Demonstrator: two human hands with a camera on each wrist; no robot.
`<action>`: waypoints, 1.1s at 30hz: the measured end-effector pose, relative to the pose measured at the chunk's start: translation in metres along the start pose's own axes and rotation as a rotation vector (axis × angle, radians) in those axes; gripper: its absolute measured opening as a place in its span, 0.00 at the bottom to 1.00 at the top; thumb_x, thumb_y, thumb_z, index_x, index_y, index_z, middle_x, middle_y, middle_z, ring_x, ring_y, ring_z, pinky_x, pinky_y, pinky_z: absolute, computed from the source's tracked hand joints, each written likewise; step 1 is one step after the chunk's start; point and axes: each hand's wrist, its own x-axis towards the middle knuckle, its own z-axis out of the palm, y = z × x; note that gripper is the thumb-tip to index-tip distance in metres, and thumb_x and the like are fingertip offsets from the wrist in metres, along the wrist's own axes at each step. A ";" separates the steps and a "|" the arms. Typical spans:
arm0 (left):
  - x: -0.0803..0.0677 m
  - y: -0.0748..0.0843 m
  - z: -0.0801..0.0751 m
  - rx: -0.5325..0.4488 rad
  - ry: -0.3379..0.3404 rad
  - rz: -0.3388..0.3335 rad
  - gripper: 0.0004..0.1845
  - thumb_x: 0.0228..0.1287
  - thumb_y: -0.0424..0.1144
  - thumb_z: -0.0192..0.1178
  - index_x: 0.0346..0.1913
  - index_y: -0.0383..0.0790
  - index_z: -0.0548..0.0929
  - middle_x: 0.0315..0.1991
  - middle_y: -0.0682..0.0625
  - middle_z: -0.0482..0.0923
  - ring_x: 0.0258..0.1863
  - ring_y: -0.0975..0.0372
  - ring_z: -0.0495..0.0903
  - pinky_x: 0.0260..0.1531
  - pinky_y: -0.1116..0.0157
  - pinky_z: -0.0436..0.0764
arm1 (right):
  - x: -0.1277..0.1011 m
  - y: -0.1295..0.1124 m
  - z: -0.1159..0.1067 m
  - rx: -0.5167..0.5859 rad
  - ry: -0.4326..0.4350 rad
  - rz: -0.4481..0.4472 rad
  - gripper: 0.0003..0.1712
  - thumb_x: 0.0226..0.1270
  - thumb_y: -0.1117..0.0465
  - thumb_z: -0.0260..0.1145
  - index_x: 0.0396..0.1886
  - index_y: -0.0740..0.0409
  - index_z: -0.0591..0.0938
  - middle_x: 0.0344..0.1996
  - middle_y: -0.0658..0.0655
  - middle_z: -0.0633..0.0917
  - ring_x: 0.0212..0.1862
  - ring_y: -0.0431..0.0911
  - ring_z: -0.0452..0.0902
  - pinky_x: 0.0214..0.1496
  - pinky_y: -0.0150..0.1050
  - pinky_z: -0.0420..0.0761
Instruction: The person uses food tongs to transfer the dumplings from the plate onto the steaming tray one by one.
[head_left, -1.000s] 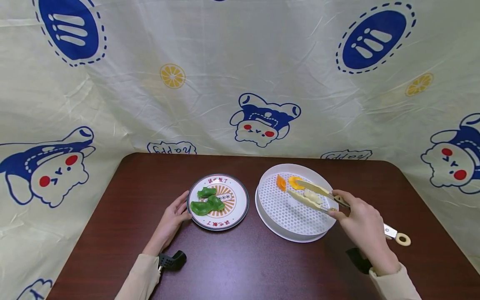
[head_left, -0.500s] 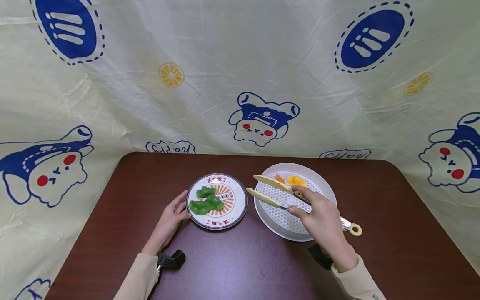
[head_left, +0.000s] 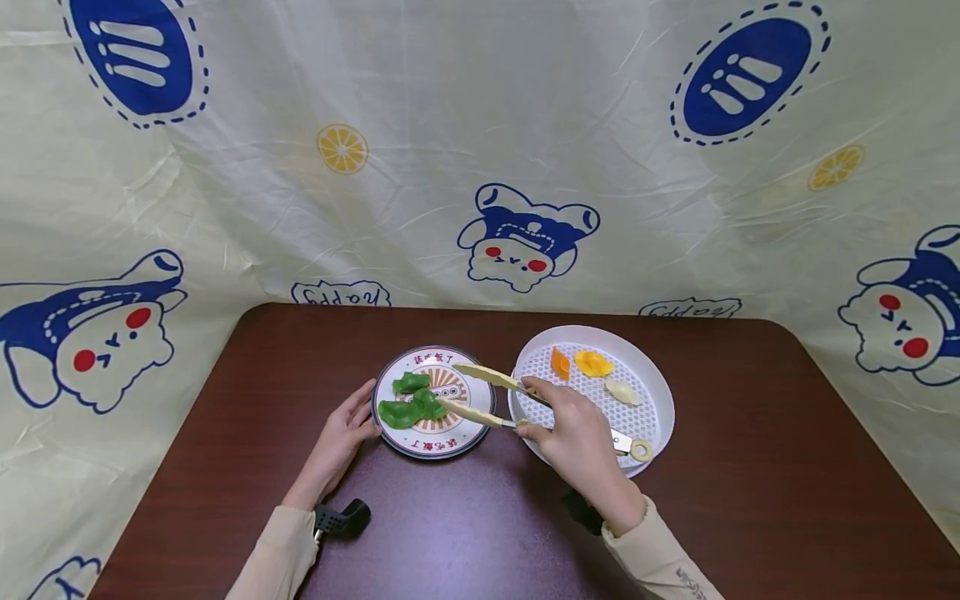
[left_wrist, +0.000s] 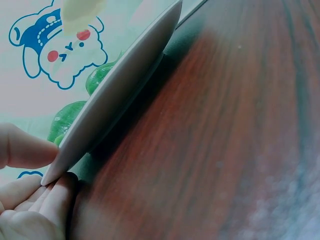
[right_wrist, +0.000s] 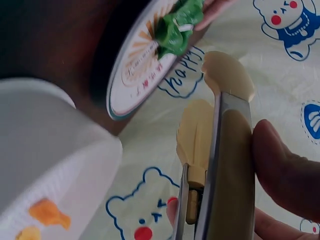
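Count: 3 green dumplings (head_left: 411, 402), 2 orange dumplings (head_left: 577, 364), 1 pale dumpling (head_left: 623, 392), 1 pair of tongs (head_left: 491, 397), 1 patterned plate (head_left: 471, 425), 1 white steamer tray (head_left: 660, 400).

Containers: plate holds all 3 green ones, bunched on the side next to the left hand. Tray holds the 2 orange plus the pale one, all on its far half, beyond the right hand's knuckles. Tray has a perforated white insert. Plate and tray sit side by side on the brown tabletop (head_left: 750, 467), rims close; can't tell if they touch.

Right hand (head_left: 576, 444): fingers curled round the tongs mid-handle, thumb on one arm. Tong arms are apart, nothing between the tips. Tips reach ahead and left of the hand, over the plate; near tip is just beside the green dumplings, can't tell if it touches. Ring end of the tongs trails behind the hand over the tray's near rim.

Left hand (head_left: 347, 432): fingers relaxed, resting on the tabletop, fingertips against the plate's left rim. The left wrist view shows the rim sitting right at the fingertips, thumb just above it. Not gripping.

Backdrop: cream cloth (head_left: 480, 150) with blue cartoon prints, beyond both hands.
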 end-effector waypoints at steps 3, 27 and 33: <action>0.000 0.001 0.000 0.000 -0.002 -0.001 0.43 0.51 0.16 0.48 0.73 0.26 0.47 0.73 0.33 0.45 0.70 0.49 0.52 0.51 0.77 0.70 | 0.000 -0.001 0.009 -0.010 -0.012 0.004 0.31 0.40 0.64 0.80 0.51 0.60 0.83 0.41 0.58 0.85 0.41 0.54 0.80 0.38 0.50 0.78; 0.001 0.000 0.001 -0.002 0.005 0.003 0.42 0.51 0.15 0.48 0.72 0.25 0.48 0.73 0.33 0.46 0.70 0.48 0.51 0.51 0.76 0.70 | 0.000 -0.009 0.043 -0.080 -0.063 -0.011 0.29 0.40 0.64 0.79 0.47 0.59 0.83 0.36 0.58 0.86 0.37 0.52 0.80 0.37 0.49 0.77; 0.000 0.000 0.001 0.005 0.012 0.004 0.43 0.50 0.16 0.48 0.73 0.25 0.48 0.73 0.34 0.46 0.70 0.48 0.51 0.52 0.76 0.69 | -0.001 -0.007 0.045 -0.074 -0.037 -0.020 0.26 0.40 0.65 0.78 0.45 0.58 0.84 0.34 0.57 0.86 0.35 0.52 0.80 0.35 0.48 0.76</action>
